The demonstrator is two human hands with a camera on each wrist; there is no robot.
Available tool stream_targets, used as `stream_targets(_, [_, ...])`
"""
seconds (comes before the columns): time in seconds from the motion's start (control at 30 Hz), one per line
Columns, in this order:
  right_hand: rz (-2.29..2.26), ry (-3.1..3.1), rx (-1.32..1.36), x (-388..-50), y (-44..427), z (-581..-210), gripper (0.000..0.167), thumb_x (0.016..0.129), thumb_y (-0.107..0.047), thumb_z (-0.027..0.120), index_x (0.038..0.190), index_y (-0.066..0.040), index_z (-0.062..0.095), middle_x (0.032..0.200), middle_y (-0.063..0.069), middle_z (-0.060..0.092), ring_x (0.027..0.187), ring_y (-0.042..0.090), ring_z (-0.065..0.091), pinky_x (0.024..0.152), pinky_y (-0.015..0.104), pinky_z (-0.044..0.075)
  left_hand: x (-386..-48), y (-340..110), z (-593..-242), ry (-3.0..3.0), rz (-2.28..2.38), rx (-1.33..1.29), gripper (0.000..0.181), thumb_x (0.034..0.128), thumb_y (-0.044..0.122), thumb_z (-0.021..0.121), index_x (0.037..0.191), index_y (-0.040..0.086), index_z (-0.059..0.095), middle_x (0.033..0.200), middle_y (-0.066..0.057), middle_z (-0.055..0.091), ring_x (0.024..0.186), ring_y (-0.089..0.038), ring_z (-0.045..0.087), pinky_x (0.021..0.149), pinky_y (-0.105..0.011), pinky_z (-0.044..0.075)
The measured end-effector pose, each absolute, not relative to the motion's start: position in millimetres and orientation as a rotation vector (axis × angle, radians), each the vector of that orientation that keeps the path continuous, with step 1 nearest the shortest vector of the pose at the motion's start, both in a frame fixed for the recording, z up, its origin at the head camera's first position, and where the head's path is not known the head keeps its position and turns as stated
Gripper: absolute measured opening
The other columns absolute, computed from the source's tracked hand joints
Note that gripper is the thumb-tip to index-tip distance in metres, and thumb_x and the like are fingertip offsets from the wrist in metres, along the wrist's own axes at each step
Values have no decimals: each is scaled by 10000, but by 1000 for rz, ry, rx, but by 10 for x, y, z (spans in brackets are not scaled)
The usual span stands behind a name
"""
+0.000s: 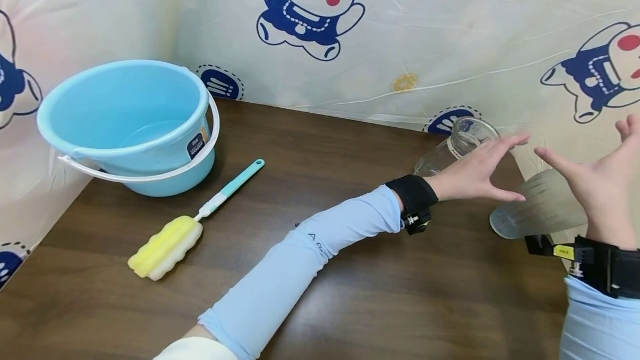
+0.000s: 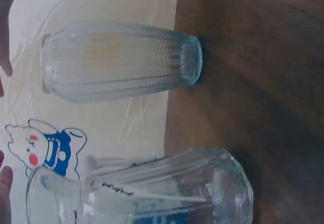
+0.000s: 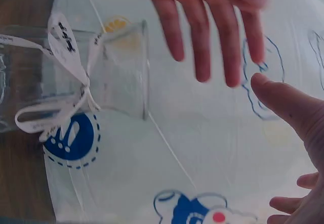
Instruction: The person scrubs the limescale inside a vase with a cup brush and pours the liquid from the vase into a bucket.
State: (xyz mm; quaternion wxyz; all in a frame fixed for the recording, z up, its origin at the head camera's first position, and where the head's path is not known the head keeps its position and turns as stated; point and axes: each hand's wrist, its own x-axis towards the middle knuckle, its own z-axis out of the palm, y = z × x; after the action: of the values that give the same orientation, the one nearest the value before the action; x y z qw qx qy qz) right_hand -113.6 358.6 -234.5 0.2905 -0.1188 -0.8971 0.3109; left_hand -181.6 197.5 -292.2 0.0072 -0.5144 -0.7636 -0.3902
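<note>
We note ribbon vase [image 1: 462,140] right of center, ribbed vase [image 1: 540,204] at mid-right. Left hand [image 1: 475,172], right hand [image 1: 606,188]: fingers spread, gripping nothing. We'd cup one evenly, not bump other.

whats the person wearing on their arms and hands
Light-blue fabric sleeves cover both arms, the left with dark lettering. Black wrist straps carry small black devices, the right bearing a yellow label. Left hand and right hand are bare.
</note>
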Motion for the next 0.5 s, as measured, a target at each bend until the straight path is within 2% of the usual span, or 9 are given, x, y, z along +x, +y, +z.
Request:
stream_targets(0.1, [732,-2330,-217,-1068,3722,-2370,965,728,-498,679,1416,-85,145,1477,33,123,1343,91,121,1088,282,37,-1785,2029,-2946,-2392,-1196,-1627,1022,720,434,729,1431,76,88,1490,-24,198,1320,-15,190,1012,-76,55])
stream_targets(0.17, [695,-2281,-140,-1027,3812,-2401,1048,682,-626,641,1390,-11,172,1471,50,131,1337,100,127,1078,268,26,-1763,2070,-2971,-2416,-1169,-1629,1029,716,452,727,1431,78,89,1491,-18,192,1324,-13,180,1011,-74,56])
stream_targets(0.23, [742,-2226,-100,-994,3890,-2441,1052,678,-590,673,1380,23,185,1470,51,146,1336,112,136,1077,266,17,-1736,2112,-2999,-2449,-1121,-1624,1033,713,476,720,1431,79,93,1490,-12,191,1326,-13,171,1011,-71,54])
stream_targets(0.27, [782,-2203,-115,-973,3924,-2469,993,702,-498,706,1387,10,196,1474,37,152,1338,110,136,1073,258,6,-1721,2133,-3014,-2468,-1099,-1622,1036,709,487,719,1432,82,96,1488,-10,193,1327,-14,169,1012,-71,55])
stream_targets(0.37, [940,-2133,-292,-926,4078,-2627,874,734,-186,732,1426,-95,206,1473,-12,187,1340,104,146,1074,261,-5,-1679,2202,-3068,-2520,-1045,-1615,1055,700,524,708,1437,88,91,1484,0,196,1327,-15,168,1016,-74,69])
stream_targets(0.4, [982,-2123,-372,-922,4170,-2711,875,737,-125,717,1436,-136,191,1471,-19,187,1344,112,135,1082,280,-3,-1667,2223,-3087,-2540,-1032,-1610,1058,701,535,701,1439,90,87,1483,6,195,1328,-16,165,1016,-76,78])
stream_targets(0.5, [1101,-2137,-663,-927,4461,-2975,908,762,-157,712,1442,-249,116,1479,-52,140,1357,102,67,1091,296,14,-1645,2272,-3128,-2595,-1007,-1584,1066,698,561,688,1445,106,77,1483,20,191,1329,-14,163,1020,-83,106])
